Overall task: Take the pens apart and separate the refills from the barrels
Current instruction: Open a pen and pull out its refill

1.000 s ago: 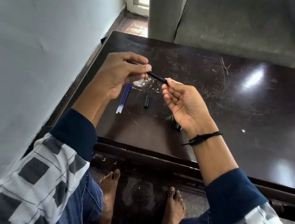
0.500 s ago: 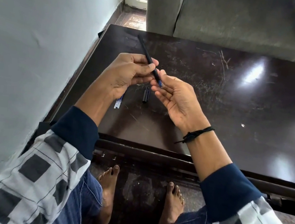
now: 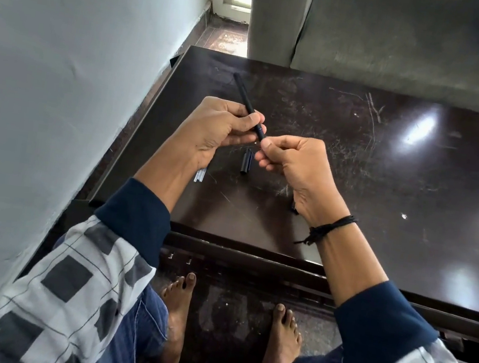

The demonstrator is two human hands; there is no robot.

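Note:
A slim black pen point(image 3: 244, 93) slants up and away from my left hand point(image 3: 219, 130), which grips its lower part between thumb and fingers. My right hand point(image 3: 292, 158) pinches the pen's near tip with thumb and forefinger. Below the two hands a short black pen cap point(image 3: 245, 163) lies on the dark table point(image 3: 386, 177). The pale ends of several blue refills point(image 3: 200, 175) stick out from under my left wrist. A small black piece point(image 3: 293, 209) is half hidden behind my right wrist.
A white wall runs along the table's left edge. A grey sofa point(image 3: 405, 41) stands behind the far edge. The tabletop is scratched and glossy. My bare feet rest on the floor below the table's near edge.
The pen swung from lying across between my hands to pointing up and away. My right hand went from an open palm under the tip to a closed pinch on it.

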